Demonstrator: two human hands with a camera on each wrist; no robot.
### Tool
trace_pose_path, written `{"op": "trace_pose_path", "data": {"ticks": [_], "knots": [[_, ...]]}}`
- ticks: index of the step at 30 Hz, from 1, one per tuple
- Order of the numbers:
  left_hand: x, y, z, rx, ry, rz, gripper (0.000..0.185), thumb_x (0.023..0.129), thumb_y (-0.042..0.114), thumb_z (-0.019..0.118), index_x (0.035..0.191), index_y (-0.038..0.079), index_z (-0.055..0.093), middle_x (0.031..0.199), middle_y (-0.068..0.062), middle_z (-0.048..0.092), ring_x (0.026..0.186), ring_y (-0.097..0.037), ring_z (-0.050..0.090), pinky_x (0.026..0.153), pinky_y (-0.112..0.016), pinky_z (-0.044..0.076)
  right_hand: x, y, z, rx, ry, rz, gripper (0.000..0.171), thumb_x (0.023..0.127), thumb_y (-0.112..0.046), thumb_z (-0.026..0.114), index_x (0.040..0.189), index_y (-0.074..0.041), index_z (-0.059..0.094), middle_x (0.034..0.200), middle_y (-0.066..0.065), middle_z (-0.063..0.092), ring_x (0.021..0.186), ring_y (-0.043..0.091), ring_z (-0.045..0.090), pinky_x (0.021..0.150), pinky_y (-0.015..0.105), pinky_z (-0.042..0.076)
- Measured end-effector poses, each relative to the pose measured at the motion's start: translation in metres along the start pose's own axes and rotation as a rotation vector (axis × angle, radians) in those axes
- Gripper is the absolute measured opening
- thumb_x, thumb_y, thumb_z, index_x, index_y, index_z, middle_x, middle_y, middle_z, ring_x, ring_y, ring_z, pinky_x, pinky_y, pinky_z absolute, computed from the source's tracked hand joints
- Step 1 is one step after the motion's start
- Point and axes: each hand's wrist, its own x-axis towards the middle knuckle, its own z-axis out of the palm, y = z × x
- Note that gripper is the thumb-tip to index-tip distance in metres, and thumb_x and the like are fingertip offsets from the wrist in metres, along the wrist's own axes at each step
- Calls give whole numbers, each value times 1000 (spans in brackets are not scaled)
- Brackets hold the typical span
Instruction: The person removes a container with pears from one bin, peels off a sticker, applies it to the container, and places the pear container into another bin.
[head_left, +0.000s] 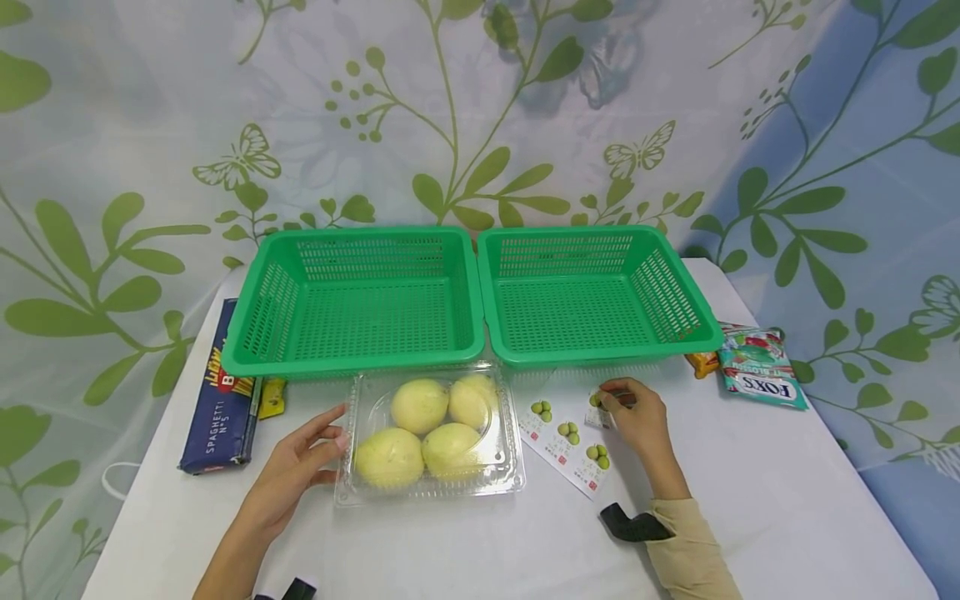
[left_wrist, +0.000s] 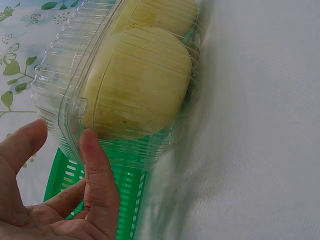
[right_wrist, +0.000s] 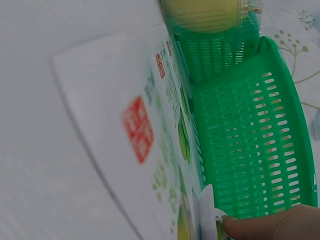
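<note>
A clear plastic clamshell box (head_left: 437,492) with several round yellow fruits (head_left: 420,407) stands on the white table. Along its left side, my left hand (head_left: 302,458) has its fingers loosely extended, fingertips right at the rim; the left wrist view puts the thumb and a finger (left_wrist: 95,165) by the box's corner. To the right of the box lies a white sticker sheet (head_left: 558,454) printed with green fruits and red stamps. Over its upper right end, my right hand (head_left: 637,414) pinches a small sticker (head_left: 597,418) of the same print between thumb and fingers.
Two green plastic baskets, a left one (head_left: 352,367) and a right one (head_left: 600,354), stand side by side behind the box. A blue spaghetti pack (head_left: 217,425) and a yellow packet (head_left: 272,398) lie at the left, a FOX'S candy bag (head_left: 761,367) and an orange packet (head_left: 702,364) at the right.
</note>
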Motion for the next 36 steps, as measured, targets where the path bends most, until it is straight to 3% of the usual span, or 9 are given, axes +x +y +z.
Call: {"op": "trace_pose_path", "data": {"ticks": [14,22,28,36], "knots": [[0,0,-1,0,-6,7,61,102,23,58,156,10,35,116,-2,50,92,-7,62,78,-31,59,-3,-3,4,30,15,2,18,97,-15,65,110,-4,72,105,16,71,99,27,64,76,23,50],[0,0,0,-1,-5,10,60,102,23,58,156,10,35,116,-2,50,91,-6,62,77,-31,59,-7,-7,4,50,34,3,16,97,-13,65,108,-4,72,101,17,72,97,27,62,59,22,46],[0,0,0,-1,-5,10,60,102,23,58,156,10,35,115,-2,50,91,-6,61,77,-31,59,-14,-20,2,85,41,-2,17,97,-15,66,109,-6,73,102,14,72,92,19,61,66,20,49],[0,-1,-1,-3,-9,10,60,102,22,58,156,10,35,116,-2,49,92,-6,61,78,-30,59,-28,-50,-5,130,60,-93,16,97,-18,67,109,-9,75,105,10,73,90,3,57,76,17,49]]}}
